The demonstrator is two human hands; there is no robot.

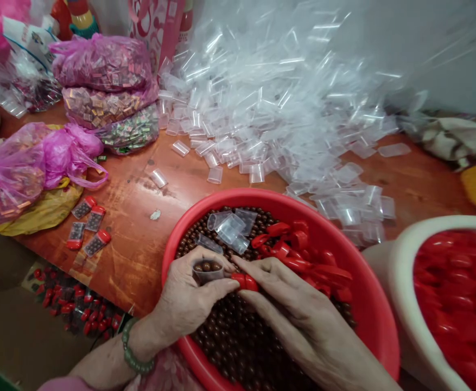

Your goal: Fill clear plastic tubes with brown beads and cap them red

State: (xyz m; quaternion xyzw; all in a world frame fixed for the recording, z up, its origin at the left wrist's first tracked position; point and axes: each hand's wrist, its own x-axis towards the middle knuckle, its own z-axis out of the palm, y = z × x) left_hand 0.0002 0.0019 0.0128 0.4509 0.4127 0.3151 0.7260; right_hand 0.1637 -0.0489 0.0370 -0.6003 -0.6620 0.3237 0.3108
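Observation:
My left hand [184, 293], with a green bead bracelet at the wrist, grips a small clear plastic container [208, 274] with brown balls in it. Fingers of my right hand [290, 296] pinch a red cap [245, 282] that meets the left fingertips. Whether cap and container touch is hidden by the fingers. Both hands are above a red basin [384, 331] of round chocolate-brown balls [225, 326]. Inside it, on top of the balls, lie several empty clear containers [232, 231] and a heap of red caps [303, 252].
Behind the basin spreads a large pile of clear containers [254, 130]. At right stands a white tub [400, 271] of red pieces. Filled red-capped containers [95, 217] lie at left, more in a box [75, 304] below. Pink bags [103, 60] sit at back left.

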